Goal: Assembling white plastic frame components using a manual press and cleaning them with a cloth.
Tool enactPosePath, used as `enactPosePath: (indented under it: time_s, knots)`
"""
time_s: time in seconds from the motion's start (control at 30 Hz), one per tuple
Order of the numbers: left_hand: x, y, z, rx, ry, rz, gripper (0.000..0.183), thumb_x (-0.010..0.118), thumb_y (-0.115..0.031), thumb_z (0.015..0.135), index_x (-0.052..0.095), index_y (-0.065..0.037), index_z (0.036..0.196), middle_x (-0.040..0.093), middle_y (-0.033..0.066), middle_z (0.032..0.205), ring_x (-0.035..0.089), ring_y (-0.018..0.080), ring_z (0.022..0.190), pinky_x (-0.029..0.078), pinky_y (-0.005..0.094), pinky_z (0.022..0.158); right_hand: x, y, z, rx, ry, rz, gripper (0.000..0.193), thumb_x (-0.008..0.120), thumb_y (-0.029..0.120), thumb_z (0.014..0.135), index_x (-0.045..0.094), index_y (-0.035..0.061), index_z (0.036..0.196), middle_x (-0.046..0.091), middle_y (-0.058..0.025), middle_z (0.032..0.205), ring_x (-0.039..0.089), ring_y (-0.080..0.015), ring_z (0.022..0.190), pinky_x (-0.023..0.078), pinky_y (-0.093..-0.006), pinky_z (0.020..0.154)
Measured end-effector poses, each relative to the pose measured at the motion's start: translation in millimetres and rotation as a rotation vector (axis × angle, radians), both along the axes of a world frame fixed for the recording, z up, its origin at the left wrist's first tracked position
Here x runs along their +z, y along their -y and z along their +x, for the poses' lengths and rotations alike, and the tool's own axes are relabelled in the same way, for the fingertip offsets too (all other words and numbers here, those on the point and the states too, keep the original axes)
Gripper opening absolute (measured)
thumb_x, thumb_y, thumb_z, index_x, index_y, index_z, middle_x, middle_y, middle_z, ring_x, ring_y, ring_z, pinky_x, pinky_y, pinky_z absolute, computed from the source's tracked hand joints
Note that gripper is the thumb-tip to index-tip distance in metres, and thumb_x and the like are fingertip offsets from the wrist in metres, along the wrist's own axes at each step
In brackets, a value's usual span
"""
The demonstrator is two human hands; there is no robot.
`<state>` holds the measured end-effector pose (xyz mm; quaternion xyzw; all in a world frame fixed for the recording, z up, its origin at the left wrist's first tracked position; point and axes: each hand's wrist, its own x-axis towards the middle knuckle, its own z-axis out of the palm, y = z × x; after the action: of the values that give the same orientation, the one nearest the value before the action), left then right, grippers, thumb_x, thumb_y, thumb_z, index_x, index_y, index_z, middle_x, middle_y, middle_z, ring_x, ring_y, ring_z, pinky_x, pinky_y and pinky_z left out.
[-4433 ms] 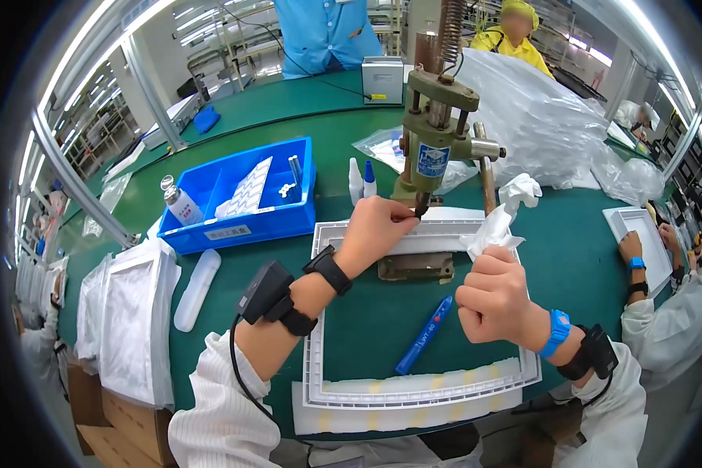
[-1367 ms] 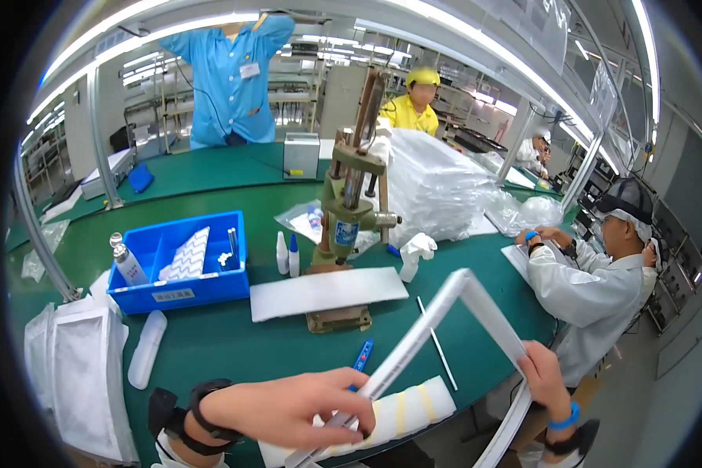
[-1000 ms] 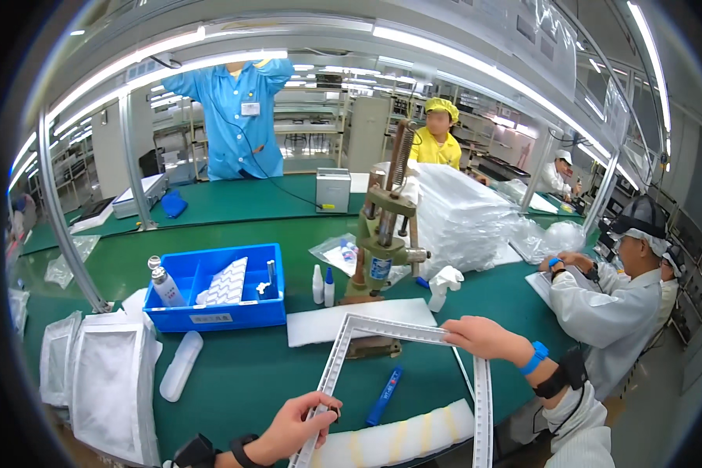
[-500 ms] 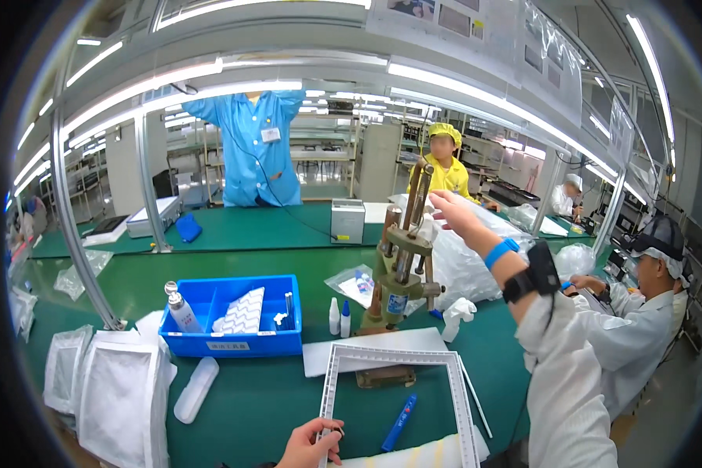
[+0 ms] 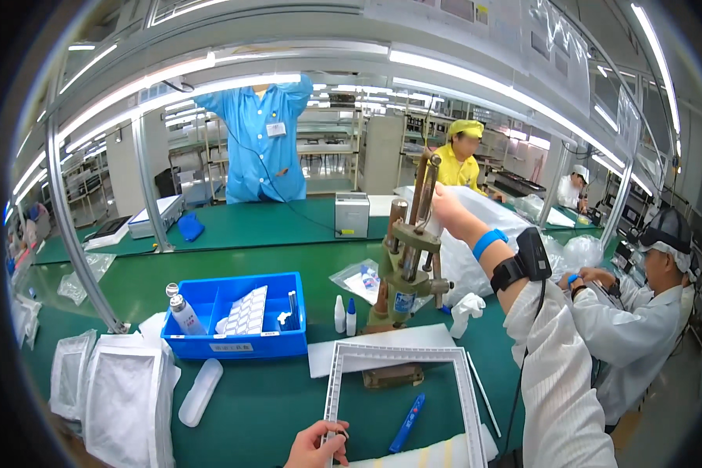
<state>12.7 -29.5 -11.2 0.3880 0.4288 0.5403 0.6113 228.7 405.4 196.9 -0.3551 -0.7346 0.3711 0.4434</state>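
Observation:
My left hand [image 5: 317,446] is closed around the lower left side of a white rectangular frame [image 5: 462,382], with a small dark round piece at its fingertips. My right hand [image 5: 449,209] is raised beside the upper rods of a green bench press [image 5: 404,257]; its fingers are partly hidden, so I cannot tell whether they grip it. The frame leans over a white foam sheet [image 5: 320,360] and the press's base. Inside its outline lies a blue pen-like tool [image 5: 408,422]. A thin white strip [image 5: 483,392] lies along its right side.
Left of the press stand two small bottles [image 5: 345,316] and a blue divided bin [image 5: 238,345]. White mesh-covered frames [image 5: 129,402] and a clear case [image 5: 200,392] lie further left. Plastic bags [image 5: 476,269] sit behind my right arm; a co-worker [image 5: 639,335] sits at right.
My right hand has moved slightly left, in against the press's rods, and its fingers are less spread. My left hand stays at the frame. The whole view has shifted slightly.

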Motion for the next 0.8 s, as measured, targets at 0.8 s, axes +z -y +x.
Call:
enactPosePath:
  time_s: [0.8]
  knots:
    - [-2.8,-2.4,-8.6,-0.002,-0.084,0.053,0.008,0.054,-0.005,0.094,0.056,-0.001,0.1,0.05,0.0221,0.135,0.067,0.0139,0.082,0.057,0.0304,0.077,-182.1,389.1,149.8,-0.298,0.263,-0.256,0.035,0.066,0.02,0.09,0.062,-0.0004,0.118,0.068,-0.008,0.095,0.061,-0.0146,0.082,0.05,-0.0281,0.072]
